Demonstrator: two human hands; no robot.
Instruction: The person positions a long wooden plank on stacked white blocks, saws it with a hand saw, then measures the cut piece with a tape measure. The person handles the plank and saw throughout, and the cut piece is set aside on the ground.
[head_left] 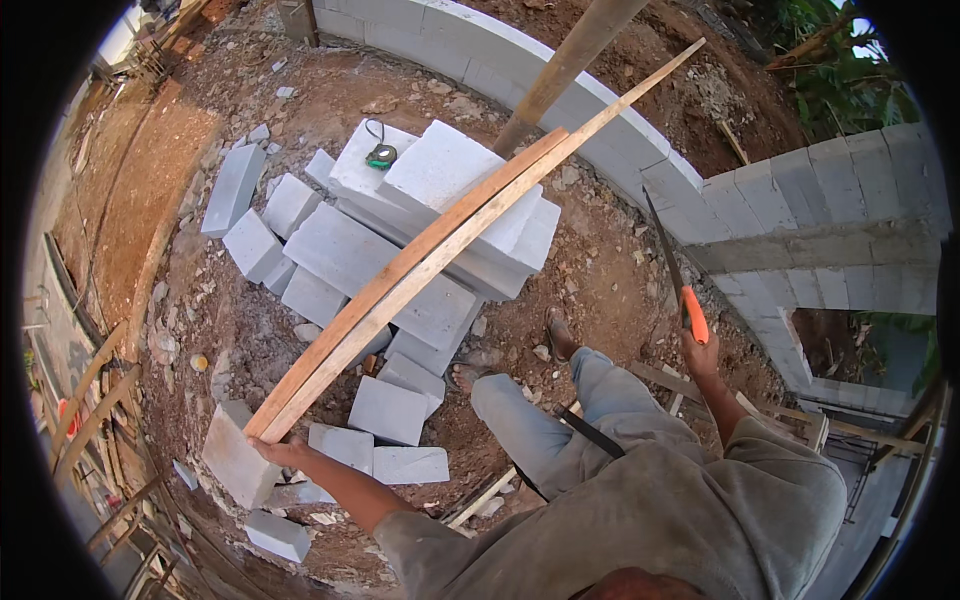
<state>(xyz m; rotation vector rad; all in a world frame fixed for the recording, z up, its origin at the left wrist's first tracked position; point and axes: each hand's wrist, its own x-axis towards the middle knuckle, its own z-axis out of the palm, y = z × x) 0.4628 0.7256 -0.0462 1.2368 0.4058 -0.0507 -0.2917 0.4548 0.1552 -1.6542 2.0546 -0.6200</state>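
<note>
Here, near end of planks (440, 257) in left hand (282, 452).

No text is legible, including on the tape measure (381, 156) atop the block stack (440, 175) and the saw (677, 272) right of it.

Left hand (282, 453): fingers closed on the lower-left ends of a reddish-brown wooden strip (440, 228) and a longer, paler wooden strip (440, 251), lying side by side.
Right hand (702, 352): gripping a handsaw with an orange handle (693, 316), its dark blade pointing up and away from the strips.
Block pile: loosely stacked whitish rectangular blocks (340, 245) on brown, rubble-strewn ground (615, 270), under the strips.
Tape measure: small, green and black (381, 155), on a block at the pile's far side.
Wall: low, pale blockwork (430, 38), curving beyond the pile.
</note>
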